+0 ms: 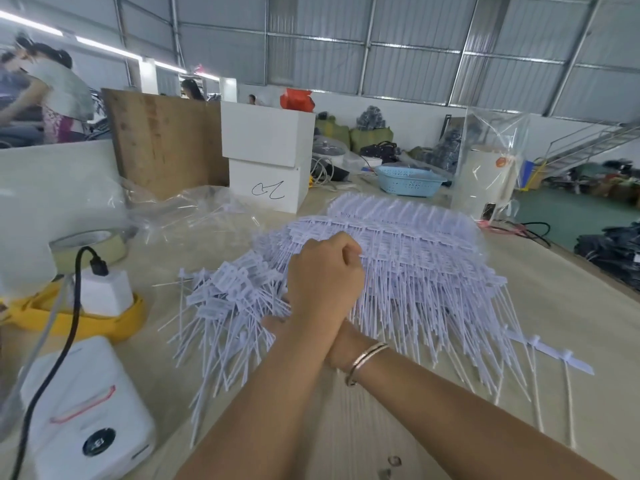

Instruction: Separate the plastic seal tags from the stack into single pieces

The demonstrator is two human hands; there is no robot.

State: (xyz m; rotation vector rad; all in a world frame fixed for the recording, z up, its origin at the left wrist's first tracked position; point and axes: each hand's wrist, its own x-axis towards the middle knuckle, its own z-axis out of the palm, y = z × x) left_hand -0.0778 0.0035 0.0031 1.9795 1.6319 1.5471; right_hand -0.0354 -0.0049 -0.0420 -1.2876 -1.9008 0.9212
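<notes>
A big stack of white plastic seal tags (415, 244), still joined in rows, lies fanned across the middle of the table with the tails pointing toward me. To its left is a loose pile of tags (228, 299). My left hand (322, 278) is a fist closed on tags at the stack's left edge. My right arm, wearing a bangle, crosses under my left wrist. My right hand (341, 348) is mostly hidden there, reaching toward the loose pile. A couple of single tags (554, 355) lie off to the right.
At the lower left is a white device (86, 410) with a black cable, a white charger block (104, 292), a yellow tape roll (69, 320) and a masking tape roll (90, 244). White boxes (268, 157), a blue basket (408, 180) and clear bags (180, 209) stand behind. People work at the far left.
</notes>
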